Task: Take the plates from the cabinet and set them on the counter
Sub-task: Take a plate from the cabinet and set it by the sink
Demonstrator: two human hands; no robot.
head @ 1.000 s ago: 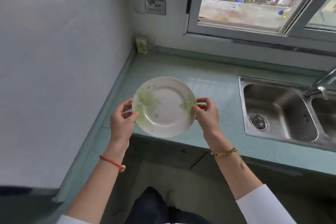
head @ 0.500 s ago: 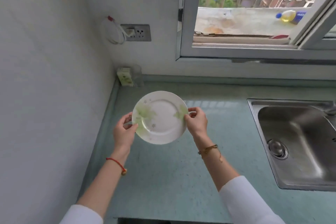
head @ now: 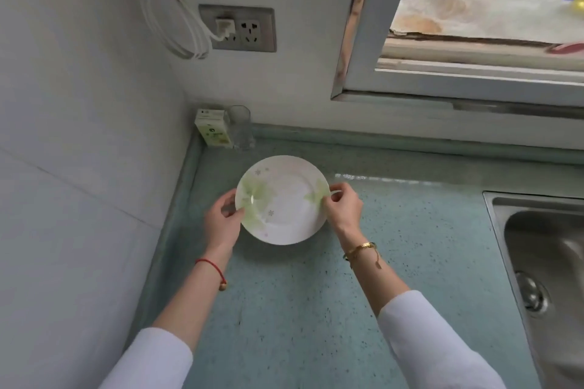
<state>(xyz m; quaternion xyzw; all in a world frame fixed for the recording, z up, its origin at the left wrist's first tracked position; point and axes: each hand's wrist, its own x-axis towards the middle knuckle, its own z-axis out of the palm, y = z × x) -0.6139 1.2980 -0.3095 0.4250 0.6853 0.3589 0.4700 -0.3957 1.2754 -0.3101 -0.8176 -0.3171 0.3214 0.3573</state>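
A white plate (head: 286, 202) with pale green leaf prints is held level, low over the blue-green speckled counter (head: 316, 309), near its back left corner. A shadow lies under its near edge; I cannot tell whether it touches the counter. My left hand (head: 222, 224) grips the plate's left rim with the thumb on top. My right hand (head: 343, 208) pinches the right rim. No cabinet is in view.
A small carton (head: 212, 127) and a clear glass (head: 240, 127) stand in the back corner against the wall. A steel sink (head: 543, 268) lies at the right. A wall socket (head: 241, 28) with a coiled white cable sits above, and a window (head: 474, 41) at the back right.
Both hands have carried the plate forward from the counter's front edge toward the back left corner and lowered it close to the surface. The view has moved in over the counter.
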